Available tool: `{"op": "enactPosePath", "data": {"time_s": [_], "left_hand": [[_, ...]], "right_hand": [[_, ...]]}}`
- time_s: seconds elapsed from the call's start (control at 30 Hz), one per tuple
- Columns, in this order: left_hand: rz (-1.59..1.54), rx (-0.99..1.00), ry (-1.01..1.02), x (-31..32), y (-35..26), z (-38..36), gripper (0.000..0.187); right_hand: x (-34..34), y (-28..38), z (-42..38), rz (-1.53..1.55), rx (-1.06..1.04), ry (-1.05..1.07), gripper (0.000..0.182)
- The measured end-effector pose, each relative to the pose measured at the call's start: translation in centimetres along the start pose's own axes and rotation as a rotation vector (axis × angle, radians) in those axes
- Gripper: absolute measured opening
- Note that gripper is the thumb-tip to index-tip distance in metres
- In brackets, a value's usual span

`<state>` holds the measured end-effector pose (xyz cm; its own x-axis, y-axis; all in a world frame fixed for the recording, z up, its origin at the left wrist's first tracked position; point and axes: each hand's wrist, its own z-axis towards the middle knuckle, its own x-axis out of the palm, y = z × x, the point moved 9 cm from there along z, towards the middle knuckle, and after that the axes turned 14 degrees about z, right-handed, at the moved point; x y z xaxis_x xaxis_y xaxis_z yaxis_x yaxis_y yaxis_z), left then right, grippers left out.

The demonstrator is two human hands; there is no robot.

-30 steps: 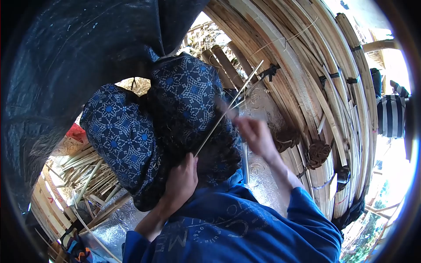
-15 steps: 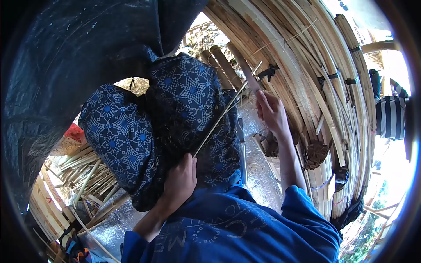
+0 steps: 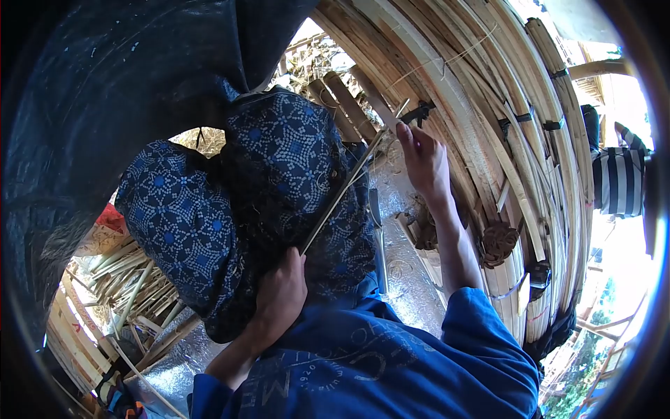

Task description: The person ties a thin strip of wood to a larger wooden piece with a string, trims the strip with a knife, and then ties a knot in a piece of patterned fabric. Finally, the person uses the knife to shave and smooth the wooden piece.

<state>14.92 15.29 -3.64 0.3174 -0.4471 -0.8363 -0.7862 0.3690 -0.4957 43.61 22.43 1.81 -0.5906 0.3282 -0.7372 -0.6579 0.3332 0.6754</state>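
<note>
My left hand (image 3: 281, 290) is closed around the lower end of a thin, pale bamboo strip (image 3: 333, 207), over my lap. The strip slants up to the right across the blue-patterned cloth (image 3: 286, 150) on my legs, and it looks split into finer lengths. My right hand (image 3: 426, 162) is closed on a knife, its handle hidden in the fingers. The flat knife blade (image 3: 382, 109) points up and left, overlapping the strip's upper end in this view.
Long wooden slats (image 3: 481, 119), bundled with black ties, curve along my right. Loose bamboo pieces (image 3: 125, 286) lie at lower left. Shiny foil sheeting (image 3: 405, 262) covers the floor, and a dark tarp (image 3: 118, 91) hangs at upper left. A striped garment (image 3: 619, 181) shows far right.
My right hand has shifted slightly up and left along the strip with the knife, and its wrist has turned. My left hand keeps its grip; the whole view has drifted a little left.
</note>
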Motion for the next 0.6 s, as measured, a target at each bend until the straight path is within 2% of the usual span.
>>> {"op": "enactPosePath", "data": {"time_s": [0.6], "left_hand": [[0.062,0.027,0.0,0.4,-0.1,0.1,0.012]], "right_hand": [[2.0,0.9,-2.1,0.048,-0.023,-0.015,0.039]]}}
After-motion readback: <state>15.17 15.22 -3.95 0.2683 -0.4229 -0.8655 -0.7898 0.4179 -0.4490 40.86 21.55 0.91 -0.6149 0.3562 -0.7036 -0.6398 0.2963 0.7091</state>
